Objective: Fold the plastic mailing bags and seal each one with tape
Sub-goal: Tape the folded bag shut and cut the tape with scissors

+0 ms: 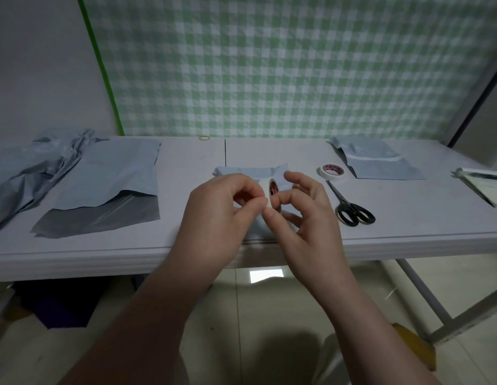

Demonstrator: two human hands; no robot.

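In the head view, both hands are raised just above the front part of the white desk (408, 232), close to each other. Between them is a white tape roll (272, 193) that stands on its edge. The right hand (305, 218) holds it: one finger seems to pass through the core and the thumb lies on the rim, while the other fingers (300, 177) are spread and loosely bent. The left hand (214, 215) pinches at the rim of the roll with its thumb and first finger pressed together; I cannot tell if a tape end is between them.

Under the hands, a folded blue mailing bag (241, 172) lies on the desk, partly hidden. To the left lie a flat open bag (111, 176) and a crumpled heap of bags (33, 162). To the right are a second tape roll (332, 171) lying flat, black scissors (350, 207) just beside it, and further back a stack of folded bags (380, 162). A rubber band (204, 138) lies at the back edge, before the green checked cloth (297, 65).
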